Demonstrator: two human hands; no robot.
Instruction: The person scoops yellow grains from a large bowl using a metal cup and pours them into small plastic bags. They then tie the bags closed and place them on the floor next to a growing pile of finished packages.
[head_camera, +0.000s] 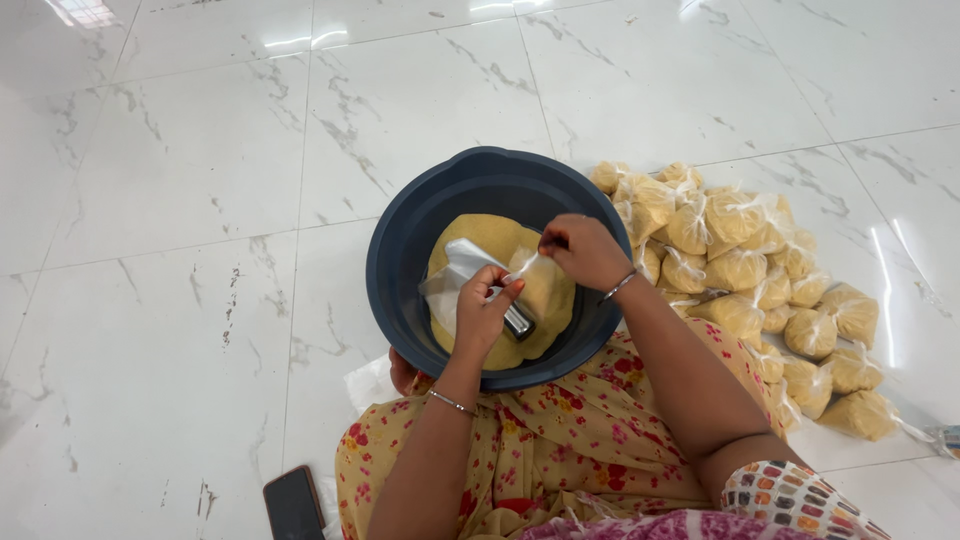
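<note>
Head view: I see the left hand (482, 308) closed around a small clear bag (538, 290) of yellow powder, held over the dark blue tub (400, 250). The right hand (585, 250) pinches the bag's twisted neck between narrow fingertips. A metal scoop (480, 275) lies on the powder in the tub. Filled bags (740, 270) are heaped on the white floor (180, 200) just right of the tub; a phone (293, 503) lies near the knee.

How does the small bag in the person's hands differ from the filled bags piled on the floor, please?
The bag in hand is held over the dark tub, its neck pinched between both hands; the piled bags lie unattended on the marble floor. It is single; they form a heap. Both are clear plastic holding yellow powder.
</note>
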